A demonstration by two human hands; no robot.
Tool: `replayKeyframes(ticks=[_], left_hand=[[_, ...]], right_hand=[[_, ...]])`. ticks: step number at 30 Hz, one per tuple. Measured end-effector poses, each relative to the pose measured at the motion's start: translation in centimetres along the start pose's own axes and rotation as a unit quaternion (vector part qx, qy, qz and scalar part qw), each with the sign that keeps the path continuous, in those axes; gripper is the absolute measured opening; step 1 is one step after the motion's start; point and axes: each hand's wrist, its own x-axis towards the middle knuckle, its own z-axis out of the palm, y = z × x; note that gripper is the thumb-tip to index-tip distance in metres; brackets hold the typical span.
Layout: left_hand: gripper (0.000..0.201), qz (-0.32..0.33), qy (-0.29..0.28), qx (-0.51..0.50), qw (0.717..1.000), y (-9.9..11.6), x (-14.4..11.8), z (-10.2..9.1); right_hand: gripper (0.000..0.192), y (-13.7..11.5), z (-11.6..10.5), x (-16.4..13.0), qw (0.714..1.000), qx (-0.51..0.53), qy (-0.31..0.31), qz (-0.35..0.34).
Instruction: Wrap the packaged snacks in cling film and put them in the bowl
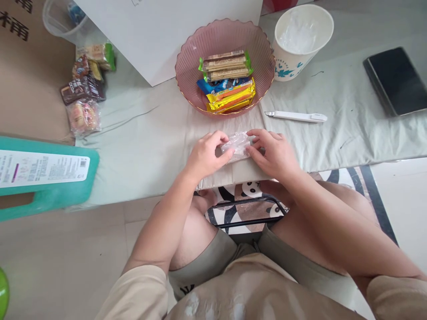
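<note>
The left hand (207, 153) and right hand (275, 152) are curving inward, fingers (227, 156) slightly parted, holding the clear wrapper (238, 145) between their tips.

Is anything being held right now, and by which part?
The left hand touches the left edge of some crumpled clear plastic, the right hand its right edge; whether they pinch or merely press it cannot be told.

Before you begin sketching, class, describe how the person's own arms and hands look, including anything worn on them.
Both the left hand and right hand are bare, with no glove or ring visible. No watch or bracelet shows at either wrist. The forearms are uncovered below loose, short beige sleeves.
</note>
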Motion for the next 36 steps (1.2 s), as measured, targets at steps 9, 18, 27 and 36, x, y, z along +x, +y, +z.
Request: replayKeyframes(ticks=[9,18,27,36], left_hand=[[0.016,-0.038,0.031,0.001,0.999,-0.3,0.3,0.5],[0.020,0.006,0.073,0.035,0.997,-0.9,0.5,0.8],[0.026,0.018,0.040,0.074,0.996,-0.7,0.6,0.5],[0.037,0.025,0.063,-0.203,0.977,-0.9,0.4,1.2]], right_hand=[[0.042,-0.3,0.1,0.7,0.999,-0.020,-0.031,0.039],[0.044,-0.4,0.3,1.5,0.998,-0.053,0.013,0.044],[0.054,-0.7,0.2,1.2,0.996,-0.082,-0.001,0.024],[0.042,-0.6,-0.4,1.3,0.992,0.121,-0.021,0.009]])
